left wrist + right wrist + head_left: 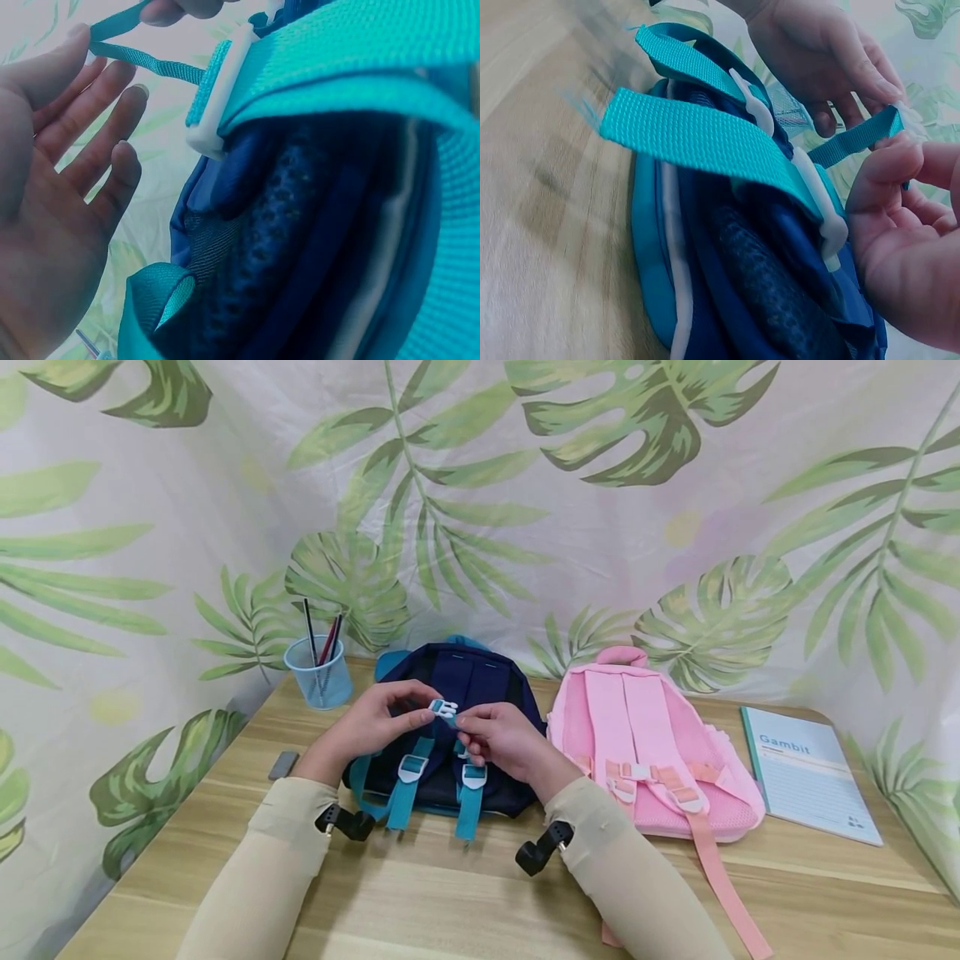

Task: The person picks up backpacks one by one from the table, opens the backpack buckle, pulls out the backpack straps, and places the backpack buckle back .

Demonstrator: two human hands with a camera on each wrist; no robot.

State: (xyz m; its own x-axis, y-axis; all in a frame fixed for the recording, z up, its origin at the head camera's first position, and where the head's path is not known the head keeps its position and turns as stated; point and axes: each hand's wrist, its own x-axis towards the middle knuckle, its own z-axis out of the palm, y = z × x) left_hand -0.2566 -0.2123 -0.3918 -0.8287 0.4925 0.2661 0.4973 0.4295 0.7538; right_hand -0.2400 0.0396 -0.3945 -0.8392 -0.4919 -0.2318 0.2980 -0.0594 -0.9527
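Above a dark blue backpack (487,681) lying straps-up on the table, my left hand (371,718) pinches a white plastic buckle (444,707) between thumb and fingers. My right hand (510,739) pinches the teal webbing (449,721) beside the buckle. Whether the buckle's two halves are joined cannot be told. In the right wrist view, a thin teal strap (847,142) runs from the backpack up to both hands; fingers hide most of the buckle there. Two wider teal straps (403,800) with white adjusters (412,767) hang over the backpack's near edge.
A pink backpack (577,718) lies to the right, one long pink strap (723,885) trailing toward the table's front. Farther right is a light blue notebook (810,777). A blue mesh cup (321,681) with pencils stands back left, near a small grey block (282,765). Leaf-patterned cloth hangs behind.
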